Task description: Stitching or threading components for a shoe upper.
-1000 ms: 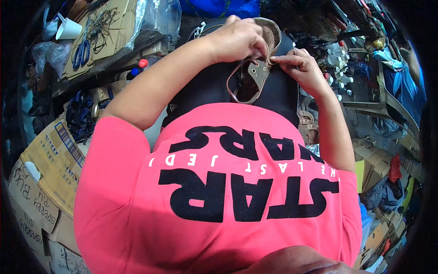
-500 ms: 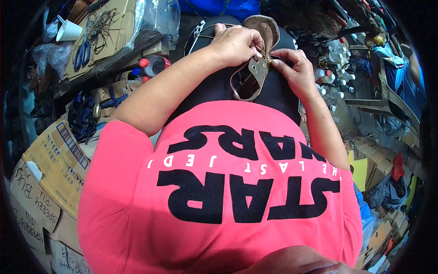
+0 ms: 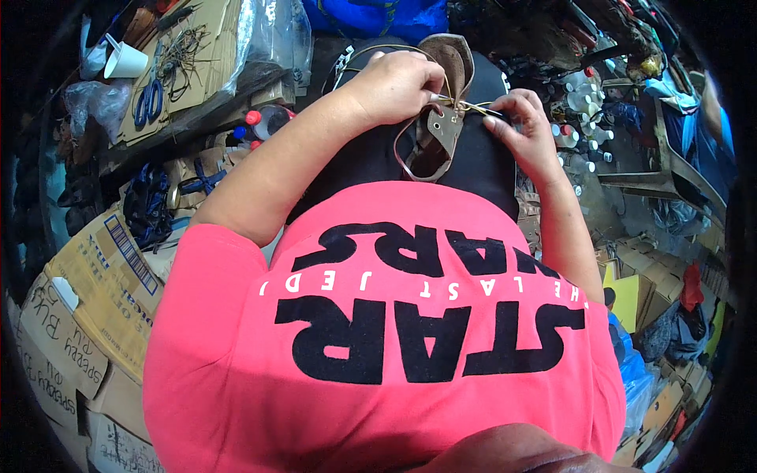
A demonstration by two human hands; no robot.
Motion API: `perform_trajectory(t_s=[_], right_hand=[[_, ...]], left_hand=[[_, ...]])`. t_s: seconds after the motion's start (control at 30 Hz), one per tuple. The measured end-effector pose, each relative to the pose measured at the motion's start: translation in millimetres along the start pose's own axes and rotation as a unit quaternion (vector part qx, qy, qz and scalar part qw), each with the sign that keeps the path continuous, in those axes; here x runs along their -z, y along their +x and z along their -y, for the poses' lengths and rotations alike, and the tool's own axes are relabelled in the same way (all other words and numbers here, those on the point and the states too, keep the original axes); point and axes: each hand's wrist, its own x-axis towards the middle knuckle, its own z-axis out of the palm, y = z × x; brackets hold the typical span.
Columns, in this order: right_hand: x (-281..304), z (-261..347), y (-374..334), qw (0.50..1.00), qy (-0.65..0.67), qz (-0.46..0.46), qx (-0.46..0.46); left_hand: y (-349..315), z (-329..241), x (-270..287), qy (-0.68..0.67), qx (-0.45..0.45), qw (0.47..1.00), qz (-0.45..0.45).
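Observation:
A brown leather shoe upper lies across my dark-trousered lap, its rounded tongue pointing away from me. Metal eyelets show along its edge, and its opening faces my body. Thin pale-tan lace runs over the upper between my two hands. My left hand is closed, pinching lace beside the eyelets; its fingertips are partly hidden. To the right of the upper, my right hand pinches the lace strands between thumb and fingers. More lace loops behind my left hand.
At the left, blue-handled scissors and a white cup rest by cardboard sheets. A red-capped bottle lies near my left forearm. Several plastic bottles stand at the right. Cardboard boxes are at the lower left.
My right hand has moved slightly right and down, away from the eyelets, with lace now stretched between the hands. My left hand has shifted a little left.

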Motion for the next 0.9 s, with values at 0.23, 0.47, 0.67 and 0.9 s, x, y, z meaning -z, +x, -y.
perform_trajectory(t_s=[0.23, 0.47, 0.67, 0.9], right_hand=[[23, -9, -27, 0.990, 0.074, 0.098, -0.065], [33, -30, 35, 0.970, -0.229, -0.047, 0.069], [29, 28, 35, 0.957, -0.235, 0.126, 0.117], [4, 28, 39, 0.914, -0.303, 0.198, 0.183]], left_hand=[[12, -1, -3, -0.031, 0.008, 0.994, 0.106], [16, -1, -3, -0.023, -0.038, 0.993, 0.108], [7, 1, 3, -0.010, -0.037, 0.995, 0.091], [3, 6, 11, 0.022, -0.094, 0.991, 0.095]])
